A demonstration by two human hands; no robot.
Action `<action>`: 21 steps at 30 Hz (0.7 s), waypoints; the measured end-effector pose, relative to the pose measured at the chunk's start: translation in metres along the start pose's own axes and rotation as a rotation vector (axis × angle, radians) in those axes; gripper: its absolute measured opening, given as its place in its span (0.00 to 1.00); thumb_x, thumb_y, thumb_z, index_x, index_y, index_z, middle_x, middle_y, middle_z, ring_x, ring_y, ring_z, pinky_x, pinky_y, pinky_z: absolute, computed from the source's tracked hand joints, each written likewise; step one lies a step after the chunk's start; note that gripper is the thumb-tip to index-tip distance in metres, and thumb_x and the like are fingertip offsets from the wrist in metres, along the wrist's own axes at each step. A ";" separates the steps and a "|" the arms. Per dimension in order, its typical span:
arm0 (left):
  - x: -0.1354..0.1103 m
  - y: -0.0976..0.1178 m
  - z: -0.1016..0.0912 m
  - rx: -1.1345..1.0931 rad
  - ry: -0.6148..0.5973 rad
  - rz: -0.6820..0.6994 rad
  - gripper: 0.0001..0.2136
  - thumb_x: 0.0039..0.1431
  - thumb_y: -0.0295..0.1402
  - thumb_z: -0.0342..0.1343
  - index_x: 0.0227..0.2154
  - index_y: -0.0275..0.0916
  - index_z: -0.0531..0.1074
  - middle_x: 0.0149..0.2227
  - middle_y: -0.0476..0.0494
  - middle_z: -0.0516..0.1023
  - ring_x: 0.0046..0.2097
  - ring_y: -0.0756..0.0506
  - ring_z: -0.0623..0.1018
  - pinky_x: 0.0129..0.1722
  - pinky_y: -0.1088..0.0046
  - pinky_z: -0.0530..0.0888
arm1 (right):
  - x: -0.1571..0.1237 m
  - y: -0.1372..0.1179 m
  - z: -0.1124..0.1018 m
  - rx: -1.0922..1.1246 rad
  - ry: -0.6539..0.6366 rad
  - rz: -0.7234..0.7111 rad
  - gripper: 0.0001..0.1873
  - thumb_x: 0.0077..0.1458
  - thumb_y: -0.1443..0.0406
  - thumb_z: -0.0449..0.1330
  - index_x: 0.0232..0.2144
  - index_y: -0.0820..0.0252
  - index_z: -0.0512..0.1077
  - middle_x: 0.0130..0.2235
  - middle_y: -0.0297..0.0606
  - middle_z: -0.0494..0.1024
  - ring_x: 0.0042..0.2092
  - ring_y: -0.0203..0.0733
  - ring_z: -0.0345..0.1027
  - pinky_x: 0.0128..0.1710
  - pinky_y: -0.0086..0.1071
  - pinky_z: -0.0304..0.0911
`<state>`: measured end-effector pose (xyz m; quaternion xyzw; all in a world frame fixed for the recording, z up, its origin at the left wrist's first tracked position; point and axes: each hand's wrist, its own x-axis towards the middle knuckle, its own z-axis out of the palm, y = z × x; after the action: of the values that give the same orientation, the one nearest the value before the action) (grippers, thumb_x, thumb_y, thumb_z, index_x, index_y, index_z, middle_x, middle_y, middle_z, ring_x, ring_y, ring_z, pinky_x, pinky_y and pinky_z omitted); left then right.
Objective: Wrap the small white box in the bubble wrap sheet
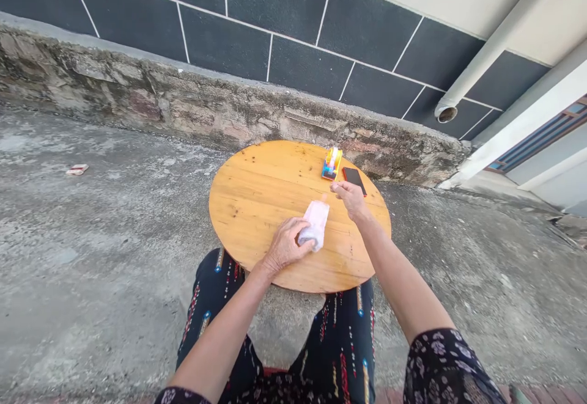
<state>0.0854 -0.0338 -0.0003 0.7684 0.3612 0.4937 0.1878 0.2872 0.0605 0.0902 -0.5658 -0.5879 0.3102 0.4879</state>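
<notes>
My left hand (288, 242) is curled around the near end of a small bundle in whitish, see-through wrapping (317, 219), which lies on the round wooden table (257, 196). The wrapping narrows a little away from me, and what is inside cannot be made out. Above and to the right of the bundle, my right hand (349, 198) is raised with thumb and fingers pinched together. A faint, translucent patch shows beside those fingertips, too small to name surely. Just beyond them stands a yellow and blue tape dispenser (332, 163) with a roll in it.
A dark phone-like slab with a red edge (354, 181) lies right of the dispenser. Behind the table runs a low stone wall base (206, 107) under dark tiles. A drainpipe (486, 55) comes down at the right. A small crumpled packet (77, 170) lies on the concrete.
</notes>
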 end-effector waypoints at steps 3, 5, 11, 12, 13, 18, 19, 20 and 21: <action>0.000 0.003 -0.002 0.032 -0.017 -0.004 0.19 0.49 0.31 0.59 0.46 0.39 0.70 0.46 0.41 0.75 0.48 0.41 0.73 0.50 0.63 0.70 | -0.016 0.007 -0.013 -0.019 -0.032 0.053 0.14 0.44 0.55 0.60 0.29 0.60 0.73 0.31 0.36 0.77 0.35 0.39 0.70 0.35 0.32 0.60; 0.001 0.005 -0.003 0.056 -0.024 -0.019 0.21 0.49 0.32 0.59 0.48 0.39 0.70 0.46 0.41 0.74 0.48 0.40 0.73 0.50 0.63 0.70 | -0.032 0.013 -0.020 -0.031 -0.079 0.088 0.14 0.44 0.56 0.61 0.31 0.60 0.72 0.32 0.36 0.77 0.33 0.38 0.70 0.34 0.31 0.61; 0.000 0.005 -0.006 0.088 -0.040 -0.056 0.22 0.50 0.34 0.60 0.50 0.39 0.68 0.47 0.40 0.73 0.50 0.39 0.72 0.51 0.62 0.70 | -0.092 0.026 -0.029 -0.054 -0.255 0.212 0.16 0.49 0.55 0.60 0.35 0.60 0.70 0.30 0.37 0.77 0.29 0.37 0.71 0.29 0.31 0.63; -0.001 0.006 -0.006 0.086 -0.036 -0.063 0.22 0.50 0.34 0.59 0.50 0.39 0.68 0.48 0.39 0.73 0.50 0.40 0.72 0.51 0.63 0.70 | -0.101 0.026 -0.027 -0.060 -0.277 0.219 0.16 0.50 0.54 0.60 0.34 0.60 0.69 0.29 0.36 0.77 0.28 0.37 0.70 0.29 0.31 0.63; -0.002 0.006 -0.005 0.084 -0.031 -0.074 0.22 0.51 0.34 0.59 0.50 0.39 0.68 0.48 0.39 0.72 0.50 0.40 0.72 0.51 0.63 0.70 | -0.109 0.026 -0.024 -0.066 -0.295 0.206 0.15 0.51 0.53 0.59 0.33 0.59 0.69 0.28 0.35 0.76 0.28 0.37 0.70 0.29 0.30 0.64; -0.003 0.018 0.011 0.122 0.085 -0.239 0.16 0.54 0.36 0.57 0.46 0.38 0.70 0.44 0.40 0.73 0.47 0.41 0.74 0.49 0.64 0.71 | -0.122 0.011 -0.006 -0.256 -0.251 0.037 0.19 0.52 0.51 0.58 0.36 0.60 0.70 0.30 0.36 0.75 0.29 0.38 0.68 0.30 0.32 0.64; -0.002 0.021 0.016 0.132 0.119 -0.290 0.16 0.55 0.36 0.57 0.46 0.38 0.70 0.43 0.40 0.73 0.47 0.41 0.74 0.48 0.64 0.72 | -0.121 0.007 -0.003 -0.331 -0.237 0.017 0.20 0.52 0.51 0.58 0.39 0.60 0.70 0.30 0.36 0.75 0.29 0.39 0.68 0.30 0.32 0.63; -0.002 0.024 0.021 0.135 0.146 -0.334 0.15 0.55 0.36 0.57 0.45 0.38 0.71 0.43 0.39 0.73 0.46 0.41 0.75 0.47 0.64 0.72 | -0.120 0.004 -0.001 -0.403 -0.238 0.002 0.23 0.52 0.50 0.59 0.43 0.60 0.70 0.31 0.35 0.75 0.29 0.39 0.68 0.31 0.32 0.63; -0.001 0.026 0.025 0.130 0.166 -0.368 0.15 0.55 0.35 0.56 0.45 0.38 0.71 0.43 0.39 0.73 0.46 0.41 0.75 0.46 0.64 0.73 | -0.119 0.001 0.000 -0.464 -0.250 -0.011 0.25 0.52 0.50 0.59 0.47 0.60 0.68 0.32 0.35 0.75 0.30 0.39 0.69 0.32 0.32 0.62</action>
<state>0.1168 -0.0503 0.0046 0.6568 0.5407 0.4883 0.1945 0.2741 -0.0548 0.0627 -0.6166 -0.7020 0.2318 0.2705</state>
